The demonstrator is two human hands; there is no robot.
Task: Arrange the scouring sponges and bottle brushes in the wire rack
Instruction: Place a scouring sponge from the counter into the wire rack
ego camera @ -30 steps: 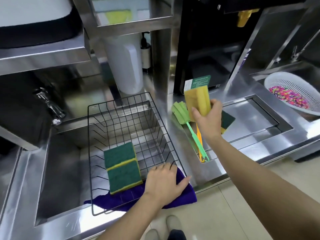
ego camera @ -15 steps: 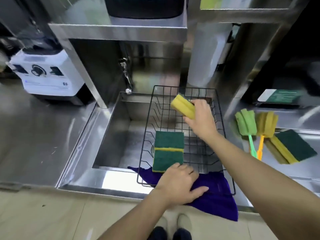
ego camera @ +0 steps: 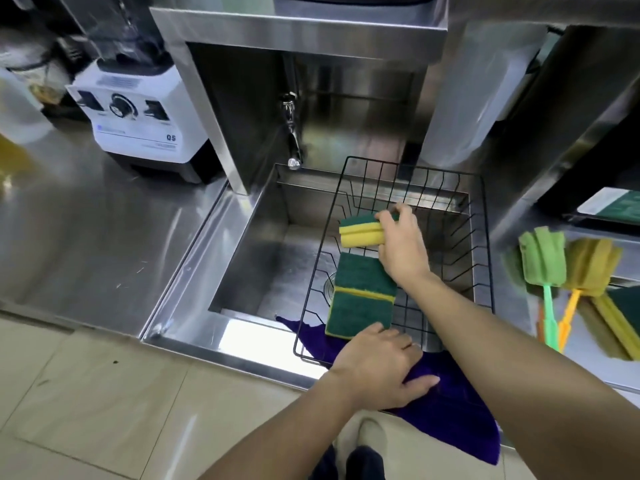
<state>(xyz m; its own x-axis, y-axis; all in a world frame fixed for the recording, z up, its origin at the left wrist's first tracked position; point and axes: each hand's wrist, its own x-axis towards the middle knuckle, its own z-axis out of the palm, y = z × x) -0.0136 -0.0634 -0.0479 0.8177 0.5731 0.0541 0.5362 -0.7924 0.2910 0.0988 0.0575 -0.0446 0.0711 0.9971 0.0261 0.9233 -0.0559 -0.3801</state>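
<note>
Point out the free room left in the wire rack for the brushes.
Free: wire rack floor right of the two flat sponges, up to its right wall. Crowded: back left, where the right hand holds a sponge.

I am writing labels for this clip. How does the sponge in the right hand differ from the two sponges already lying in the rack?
The held sponge is gripped by the right hand above the wire rack floor; the two lying sponges rest flat on it, untouched by that hand. The held sponge shows its yellow side edge; the lying sponges show mostly green tops. The held sponge is single; the lying sponges sit edge to edge. All are green and yellow.
</note>
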